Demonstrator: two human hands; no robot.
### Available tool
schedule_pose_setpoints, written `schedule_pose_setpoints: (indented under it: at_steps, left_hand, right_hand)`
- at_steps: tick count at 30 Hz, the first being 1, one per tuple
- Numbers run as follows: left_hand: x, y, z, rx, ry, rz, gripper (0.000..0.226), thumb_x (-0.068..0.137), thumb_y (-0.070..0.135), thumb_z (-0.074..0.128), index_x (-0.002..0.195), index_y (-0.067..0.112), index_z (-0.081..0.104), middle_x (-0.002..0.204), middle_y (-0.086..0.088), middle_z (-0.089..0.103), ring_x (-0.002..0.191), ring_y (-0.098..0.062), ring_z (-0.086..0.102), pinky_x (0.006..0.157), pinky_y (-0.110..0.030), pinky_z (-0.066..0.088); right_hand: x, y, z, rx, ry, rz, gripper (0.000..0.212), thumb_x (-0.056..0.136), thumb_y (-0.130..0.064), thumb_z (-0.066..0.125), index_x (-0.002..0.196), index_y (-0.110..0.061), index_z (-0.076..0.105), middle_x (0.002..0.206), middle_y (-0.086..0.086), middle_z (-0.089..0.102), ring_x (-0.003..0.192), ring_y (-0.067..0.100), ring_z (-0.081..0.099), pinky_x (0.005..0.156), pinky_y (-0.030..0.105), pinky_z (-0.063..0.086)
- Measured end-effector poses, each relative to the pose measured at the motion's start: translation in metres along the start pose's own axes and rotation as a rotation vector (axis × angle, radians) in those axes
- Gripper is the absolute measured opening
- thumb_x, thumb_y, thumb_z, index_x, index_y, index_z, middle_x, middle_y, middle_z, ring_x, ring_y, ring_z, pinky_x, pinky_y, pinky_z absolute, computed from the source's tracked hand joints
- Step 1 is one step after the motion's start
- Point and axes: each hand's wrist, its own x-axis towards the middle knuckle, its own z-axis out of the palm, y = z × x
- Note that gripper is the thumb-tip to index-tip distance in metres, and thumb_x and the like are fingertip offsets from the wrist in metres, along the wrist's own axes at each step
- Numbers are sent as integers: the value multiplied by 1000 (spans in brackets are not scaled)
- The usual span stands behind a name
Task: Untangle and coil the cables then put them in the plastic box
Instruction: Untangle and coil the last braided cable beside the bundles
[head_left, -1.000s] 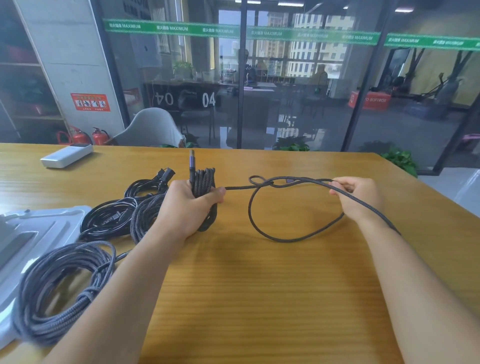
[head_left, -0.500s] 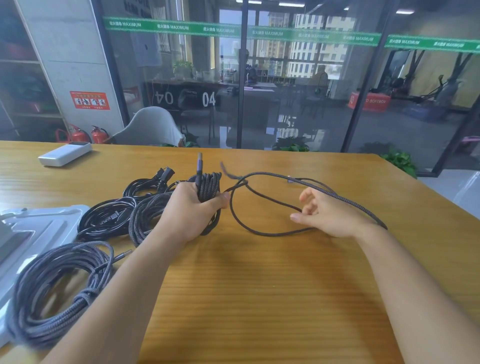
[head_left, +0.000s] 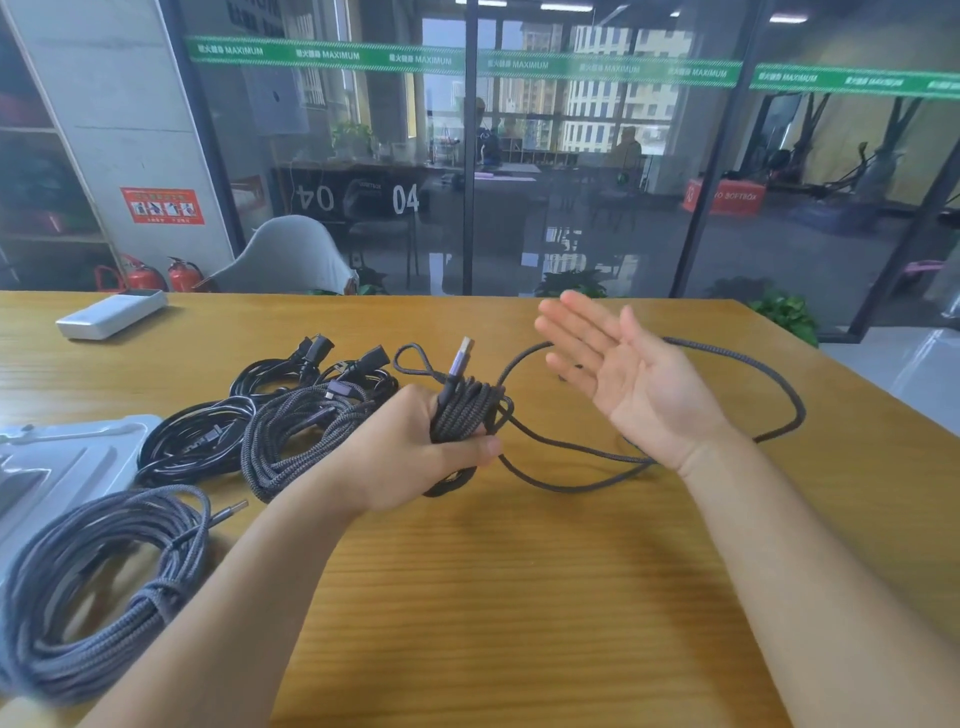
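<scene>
My left hand (head_left: 415, 452) grips a half-wound coil of grey braided cable (head_left: 465, 415), its USB plug (head_left: 460, 358) sticking up above the fingers. The loose tail of that cable (head_left: 779, 384) loops over the wooden table to the right and runs under my right hand (head_left: 628, 374). That hand is lifted with flat palm and straight fingers and holds nothing. A finished grey coil (head_left: 98, 587) lies at the lower left beside the clear plastic box (head_left: 78, 447). More grey braided cables (head_left: 291, 436) and black cables (head_left: 192, 441) lie bunched left of my left hand.
A white power bank (head_left: 111, 314) rests at the table's far left. A grey chair (head_left: 291, 257) stands behind the far edge, before a glass wall. The table's right edge (head_left: 852, 379) runs diagonally close to the cable's tail.
My right hand let go of the cable's tail, moved left toward the coil, then rose with the palm flat. The loose loop has dropped onto the table. My left hand kept its grip.
</scene>
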Motion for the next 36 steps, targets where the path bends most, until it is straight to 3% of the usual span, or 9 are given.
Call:
schedule_pose_setpoints:
  at_steps: [6, 9, 14, 20, 23, 27, 31, 33, 36]
  left_hand:
    - [-1, 2, 2, -26, -89, 91, 32, 97, 13, 73, 75, -5, 61, 62, -5, 47, 57, -15, 44, 57, -25, 37]
    - [-3, 5, 3, -51, -124, 101, 29, 98, 7, 71, 73, -4, 61, 59, 7, 45, 54, -12, 41, 56, -21, 35]
    - [-7, 15, 2, -146, -101, 110, 39, 96, -1, 69, 61, 12, 56, 53, 11, 40, 44, -5, 35, 48, -13, 32]
    - [-11, 12, -11, -202, 1, 113, 31, 88, 22, 75, 75, -2, 63, 52, 2, 36, 43, -13, 30, 44, -19, 30]
    - [-14, 11, -20, -268, 116, 129, 27, 85, 27, 78, 73, 6, 68, 50, -3, 37, 43, -17, 30, 44, -23, 27]
    - [-14, 7, -30, -267, 287, 96, 27, 84, 38, 80, 74, 14, 71, 51, -11, 35, 49, -24, 28, 50, -42, 23]
    - [-12, 6, -26, -205, 270, 74, 34, 85, 31, 78, 80, -1, 69, 47, -3, 39, 44, -19, 32, 46, -25, 28]
    - [-12, 7, -23, -189, 248, 80, 43, 86, 28, 73, 84, -14, 63, 47, 1, 38, 41, -13, 31, 43, -19, 30]
    - [-11, 5, -23, -174, 199, 83, 41, 92, 18, 72, 82, -18, 56, 48, 4, 36, 41, -11, 30, 44, -19, 29]
  right_hand:
    - [1, 25, -6, -1199, -23, -192, 31, 101, -12, 66, 124, -31, 75, 142, -20, 61, 133, -2, 54, 115, 29, 42]
    - [5, 35, -5, -1400, -57, -309, 34, 100, -15, 68, 128, -34, 73, 150, -18, 55, 138, 4, 51, 117, 34, 41]
    - [13, 41, -13, -1644, -139, -153, 50, 106, -15, 59, 150, -37, 52, 162, -12, 42, 158, 9, 20, 132, 39, 8]
    - [10, 44, -50, -1684, -5, 299, 44, 113, -34, 40, 156, -41, 43, 166, -13, 35, 158, 15, 19, 129, 38, 11]
    - [9, 40, -72, -1711, 156, 326, 33, 109, -34, 51, 139, -39, 64, 150, -8, 56, 142, 20, 45, 112, 42, 41]
    - [5, 36, -79, -1742, 315, 248, 29, 109, -28, 51, 123, -24, 76, 134, -3, 65, 127, 24, 48, 100, 39, 44]
    - [2, 22, -35, -1480, 277, -42, 37, 110, -41, 44, 132, -28, 70, 126, -16, 67, 121, 7, 58, 101, 30, 45]
    - [-2, 12, -7, -1176, 136, 50, 42, 108, -50, 42, 125, -29, 74, 121, -22, 71, 117, -7, 61, 102, 22, 44]
    - [-6, 11, 21, -935, -133, 248, 41, 109, -46, 43, 121, -23, 75, 114, -14, 77, 114, 0, 68, 107, 27, 48]
